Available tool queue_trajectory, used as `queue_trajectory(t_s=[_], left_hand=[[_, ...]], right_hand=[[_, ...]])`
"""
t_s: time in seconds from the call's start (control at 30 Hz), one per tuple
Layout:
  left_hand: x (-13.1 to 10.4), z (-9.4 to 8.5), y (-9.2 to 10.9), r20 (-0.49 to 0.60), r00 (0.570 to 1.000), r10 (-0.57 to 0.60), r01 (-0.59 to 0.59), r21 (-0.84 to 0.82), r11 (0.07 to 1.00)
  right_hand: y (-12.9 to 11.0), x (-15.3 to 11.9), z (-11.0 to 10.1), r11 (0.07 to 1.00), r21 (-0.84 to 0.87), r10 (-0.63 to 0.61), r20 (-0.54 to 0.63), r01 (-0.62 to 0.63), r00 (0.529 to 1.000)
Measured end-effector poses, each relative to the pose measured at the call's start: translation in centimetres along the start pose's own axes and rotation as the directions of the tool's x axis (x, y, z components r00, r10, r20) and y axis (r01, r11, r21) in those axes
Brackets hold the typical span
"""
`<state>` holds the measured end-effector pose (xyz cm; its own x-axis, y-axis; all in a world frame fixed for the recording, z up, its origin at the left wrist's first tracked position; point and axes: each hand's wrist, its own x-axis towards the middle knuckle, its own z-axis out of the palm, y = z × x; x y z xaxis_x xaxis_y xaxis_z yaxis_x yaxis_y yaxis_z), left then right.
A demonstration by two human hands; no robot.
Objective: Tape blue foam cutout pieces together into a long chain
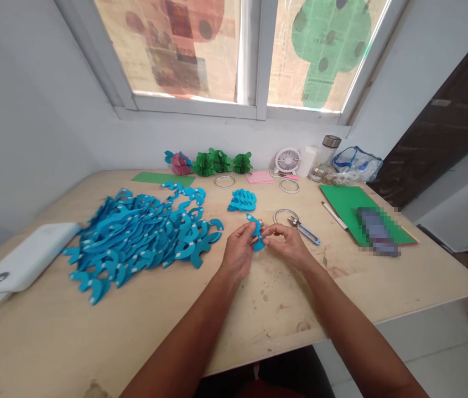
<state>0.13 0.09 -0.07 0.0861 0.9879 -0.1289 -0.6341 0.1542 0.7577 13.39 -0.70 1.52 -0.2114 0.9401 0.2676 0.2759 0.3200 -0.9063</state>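
Left hand (239, 247): my thumb and fingers close in a pinch on a curved blue paper piece (255, 225), centre frame.
Right hand (289, 244): my thumb and forefinger, narrowly parted at most, meet its right side (whether they grip it, I cannot tell).
Blue pile (143, 229): white-patched curves spread across the frame's left.
Snips (306, 231): lying right of centre, near my right hand.

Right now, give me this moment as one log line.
left hand: holds blue cutout | right hand: fingertips at its edge | left: cutout pile | ahead: small stack | right: snips
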Motion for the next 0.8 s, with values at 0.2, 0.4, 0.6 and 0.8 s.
queue_trajectory(t_s=[0.2,0.4,0.6,0.8], left_hand=[[-0.3,0.4,0.3,0.054,0.999,-0.006,0.004,0.043,0.999],[0.1,-0.2,0.0,-0.024,0.999,-0.031,0.034,0.134,0.99],[-0.1,0.1,0.2,-0.08,0.994,0.068,-0.035,0.355,0.934],[-0.3,0.4,0.3,-0.047,0.988,0.147,-0.113,0.43,0.896]], right_hand=[[0.4,0.2,0.2,0.999,0.043,0.028,-0.078,-0.025,0.997],[1.4,0.4,-0.2,0.994,0.085,0.081,-0.118,-0.071,0.99],[1.6,0.4,-0.3,0.993,0.074,0.097,-0.125,-0.088,0.987],[1.7,0.5,-0.5,0.998,-0.04,0.033,-0.171,-0.04,0.985]])
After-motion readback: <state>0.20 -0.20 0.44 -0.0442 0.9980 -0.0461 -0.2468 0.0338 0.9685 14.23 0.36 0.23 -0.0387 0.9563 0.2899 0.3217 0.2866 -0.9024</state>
